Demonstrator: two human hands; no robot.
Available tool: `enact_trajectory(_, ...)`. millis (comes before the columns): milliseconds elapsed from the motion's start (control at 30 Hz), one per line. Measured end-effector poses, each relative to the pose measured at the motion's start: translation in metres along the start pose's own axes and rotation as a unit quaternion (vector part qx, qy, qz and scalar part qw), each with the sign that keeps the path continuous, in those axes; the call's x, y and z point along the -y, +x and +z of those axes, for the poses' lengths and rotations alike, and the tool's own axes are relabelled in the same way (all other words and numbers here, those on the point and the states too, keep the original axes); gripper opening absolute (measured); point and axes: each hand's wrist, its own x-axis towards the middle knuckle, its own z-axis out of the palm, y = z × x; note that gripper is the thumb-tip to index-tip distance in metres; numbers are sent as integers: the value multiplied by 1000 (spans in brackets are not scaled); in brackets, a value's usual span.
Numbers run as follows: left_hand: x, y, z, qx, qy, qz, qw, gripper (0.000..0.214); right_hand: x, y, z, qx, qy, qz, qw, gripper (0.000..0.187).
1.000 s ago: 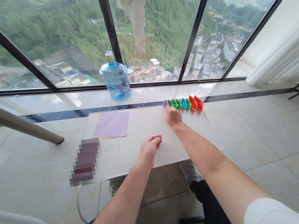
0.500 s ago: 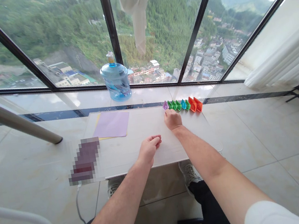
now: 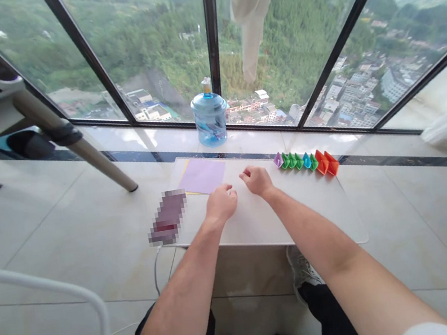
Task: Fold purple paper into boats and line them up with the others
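My left hand point(image 3: 221, 203) is over the white low table, near the lower right corner of the purple paper sheet point(image 3: 205, 175). Its fingers curl in, with nothing seen in them. Just to the right, my right hand point(image 3: 257, 180) is also loosely closed, its fingertips drawn together and pointing left; no object shows there. Beyond it, along the table's far right side, stands a row of small folded paper boats: a purple paper boat point(image 3: 278, 160), several green paper boats point(image 3: 291, 161), a blue paper boat point(image 3: 307, 161) and two orange-red paper boats point(image 3: 328, 162).
Yellow paper point(image 3: 185, 168) peeks out under the purple sheet. A pixelated dark device point(image 3: 168, 217) with a cable lies at the table's point(image 3: 255, 228) left edge. Behind the table, a blue water jug point(image 3: 210, 121) stands by the windows. A white curved tube point(image 3: 54, 281) is at left.
The camera has turned left. My right hand has come away from the purple paper boat and moved left. My left hand has shifted closer to the purple sheet.
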Motion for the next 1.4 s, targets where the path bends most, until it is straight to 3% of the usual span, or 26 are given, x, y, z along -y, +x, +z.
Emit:
enact_trajectory(133,13,1,-19,-2,216,36,976,34,37,28,14,30,41,-22,998,20)
enact_trajectory(233,17,-4,-22,22,273,50,960,34,52,47,21,36,21,-25,999,24)
enact_trajectory(433,16,-5,-25,46,281,56,957,33,67,66,27,94,-93,-45,990,48)
enact_trajectory(567,14,-6,-26,58,298,52,952,37,72,69,29,114,-137,-46,983,49)
enact_trajectory(800,12,-7,-24,76,335,27,939,51,73,69,27,124,-128,-39,983,52)
enact_trajectory(1400,9,-8,-23,94,329,31,939,48,71,70,29,114,-118,-31,986,52)
